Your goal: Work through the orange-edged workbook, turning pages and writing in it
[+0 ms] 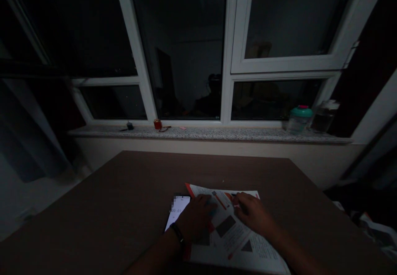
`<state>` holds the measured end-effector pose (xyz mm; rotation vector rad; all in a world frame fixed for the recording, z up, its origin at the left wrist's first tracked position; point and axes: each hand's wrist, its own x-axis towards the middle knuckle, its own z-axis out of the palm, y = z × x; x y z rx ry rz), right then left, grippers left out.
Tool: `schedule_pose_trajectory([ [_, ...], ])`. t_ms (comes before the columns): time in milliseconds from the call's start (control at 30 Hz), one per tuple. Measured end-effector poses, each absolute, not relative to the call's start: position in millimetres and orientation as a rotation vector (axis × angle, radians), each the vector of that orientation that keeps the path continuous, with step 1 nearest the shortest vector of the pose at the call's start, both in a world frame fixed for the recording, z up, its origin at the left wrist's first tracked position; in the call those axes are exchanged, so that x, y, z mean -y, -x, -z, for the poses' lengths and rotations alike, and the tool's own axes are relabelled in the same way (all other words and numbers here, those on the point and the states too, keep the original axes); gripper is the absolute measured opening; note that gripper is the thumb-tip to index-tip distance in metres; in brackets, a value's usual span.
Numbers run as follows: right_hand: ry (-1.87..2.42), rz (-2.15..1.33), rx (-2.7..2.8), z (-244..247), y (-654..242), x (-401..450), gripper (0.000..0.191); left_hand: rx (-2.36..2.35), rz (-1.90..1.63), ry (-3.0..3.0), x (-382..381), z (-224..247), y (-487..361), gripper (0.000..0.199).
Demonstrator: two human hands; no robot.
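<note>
My left hand (197,218), with a dark band on its wrist, lies on a printed leaflet (235,242) with orange and grey graphics. Its fingers point toward the leaflet's upper part and hold nothing that I can see. My right hand (251,214) rests on the leaflet's upper right, its fingers curled. A thin dark object, possibly a pen (235,195), shows near those fingertips, but I cannot tell if they grip it. Left of my left hand, a smartphone (177,212) lies on the table with its screen lit, its lower part hidden by my wrist.
The leaflet and phone lie on a brown table (130,192) set before a speckled stone windowsill (204,134). On the sill stand a small red cup (157,124), a green-lidded jar (299,120) and a glass jar (324,115). Dark window panes rise behind them.
</note>
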<state>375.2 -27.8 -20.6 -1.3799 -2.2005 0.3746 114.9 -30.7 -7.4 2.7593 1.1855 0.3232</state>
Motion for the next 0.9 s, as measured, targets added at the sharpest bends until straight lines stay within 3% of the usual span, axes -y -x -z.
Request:
schedule_pose_trajectory([
  [433, 1.283, -0.523, 2.112, 19.3, -367.8, 31.6, 0.011, -1.324, -0.31, -2.666, 29.2, 9.9, -110.7, 0.051],
  [900, 1.346, -0.44, 2.101, 22.5, -364.0, 31.6, 0.007, -1.365, -0.24, -2.639, 30.7, 3.8, -110.9, 0.057],
])
